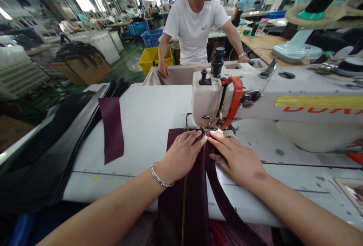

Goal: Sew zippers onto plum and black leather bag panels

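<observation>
A dark purple fabric panel (195,197) runs from my lap up to the sewing machine (208,98), with a narrow brass-coloured line along its length. My left hand (181,155) lies flat on the panel, fingers stretched, its thumb and fingertips close to the presser foot (203,129). On the other side of the foot is my right hand (236,159). Its upper fingers point at the needle area, while the lower ones curl against a long purple strip (219,193) that hangs down toward my lap. The fingertips of both hands nearly meet, hiding part of the seam.
A loose purple piece (112,130) lies left on the white table (147,113), beside stacked black sheets (65,125). Across the table, a person in a white shirt (195,27) rests both hands on a fabric-lined edge. A yellow crate (146,59) and a fan (297,47) stand farther back.
</observation>
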Demonstrator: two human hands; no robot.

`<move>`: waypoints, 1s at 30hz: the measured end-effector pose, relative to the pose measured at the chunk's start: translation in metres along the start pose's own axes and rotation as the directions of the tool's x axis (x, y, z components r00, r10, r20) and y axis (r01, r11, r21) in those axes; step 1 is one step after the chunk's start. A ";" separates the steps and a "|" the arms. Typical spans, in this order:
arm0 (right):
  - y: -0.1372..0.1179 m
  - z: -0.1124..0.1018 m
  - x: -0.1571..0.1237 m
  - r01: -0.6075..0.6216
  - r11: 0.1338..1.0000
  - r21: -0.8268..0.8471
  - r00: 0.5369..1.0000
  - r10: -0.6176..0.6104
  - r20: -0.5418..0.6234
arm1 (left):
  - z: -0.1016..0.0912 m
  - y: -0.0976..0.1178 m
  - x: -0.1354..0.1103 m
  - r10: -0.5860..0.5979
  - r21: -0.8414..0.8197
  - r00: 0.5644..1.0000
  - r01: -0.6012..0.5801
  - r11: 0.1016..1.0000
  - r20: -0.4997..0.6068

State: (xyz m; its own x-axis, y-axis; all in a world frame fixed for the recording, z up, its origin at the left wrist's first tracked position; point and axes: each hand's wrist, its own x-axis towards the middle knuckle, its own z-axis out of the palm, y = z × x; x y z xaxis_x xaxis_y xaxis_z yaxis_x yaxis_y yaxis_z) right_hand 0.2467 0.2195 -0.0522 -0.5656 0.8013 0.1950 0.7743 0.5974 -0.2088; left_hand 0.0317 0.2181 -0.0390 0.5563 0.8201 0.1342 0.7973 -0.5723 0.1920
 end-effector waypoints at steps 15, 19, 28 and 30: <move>-0.108 0.016 -0.133 -0.539 0.551 0.636 0.839 0.286 0.463 | 0.046 0.074 -0.207 -0.572 -0.877 0.672 0.430 -0.215 0.470; -0.132 0.021 -0.134 -0.581 0.081 0.810 0.805 0.198 0.559 | 0.036 0.094 -0.195 -0.385 -0.767 0.713 0.334 -0.548 0.586; -0.154 -0.005 -0.154 -0.461 0.140 0.876 0.885 0.143 0.443 | 0.015 0.127 -0.212 -0.420 -0.809 0.694 0.457 -0.370 0.585; -0.124 -0.014 -0.153 -0.429 0.536 0.727 0.902 0.294 0.316 | 0.018 0.127 -0.215 -0.438 -0.801 0.671 0.472 -0.369 0.598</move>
State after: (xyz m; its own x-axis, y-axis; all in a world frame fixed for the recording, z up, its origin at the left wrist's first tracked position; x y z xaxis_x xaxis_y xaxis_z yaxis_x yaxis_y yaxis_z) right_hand 0.2412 0.0224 -0.0425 -0.3726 0.9086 -0.1886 0.4515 -0.0001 -0.8923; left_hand 0.0175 -0.0313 -0.0613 0.1638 0.8013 -0.5754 -0.2186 0.5983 0.7709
